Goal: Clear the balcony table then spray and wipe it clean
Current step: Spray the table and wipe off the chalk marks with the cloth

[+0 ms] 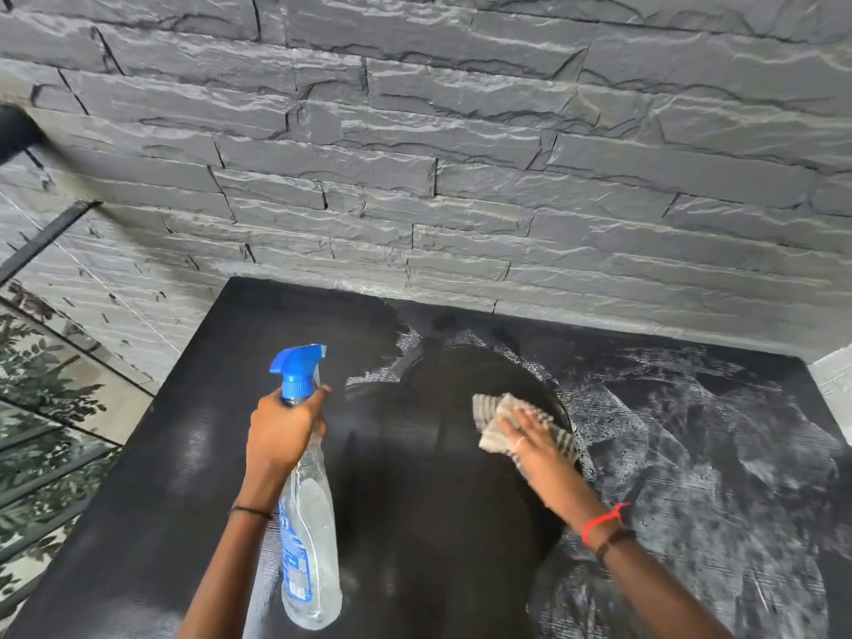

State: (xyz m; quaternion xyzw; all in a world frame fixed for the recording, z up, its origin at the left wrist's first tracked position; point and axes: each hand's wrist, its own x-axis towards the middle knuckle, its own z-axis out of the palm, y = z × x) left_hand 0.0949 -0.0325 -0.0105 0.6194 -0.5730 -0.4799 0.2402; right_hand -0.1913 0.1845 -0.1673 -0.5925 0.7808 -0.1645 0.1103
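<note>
- gripping the clear spray bottle [310,523] by the neck, just below its blue trigger head, the left hand [276,428] holds it over the left part of the black surface [184,454], with its fingers [319,395] curled tight round it.
- right hand [535,447] lies flat on a striped grey cloth [491,405], fingers straight and slightly apart, pressing it onto the middle of the surface.
- pale smeared streaks [691,454] cover the right half.
- grey stone wall [461,177] stands behind the far edge.

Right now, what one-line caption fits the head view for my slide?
The left hand grips a spray bottle while the right hand presses a striped cloth on the table.
</note>
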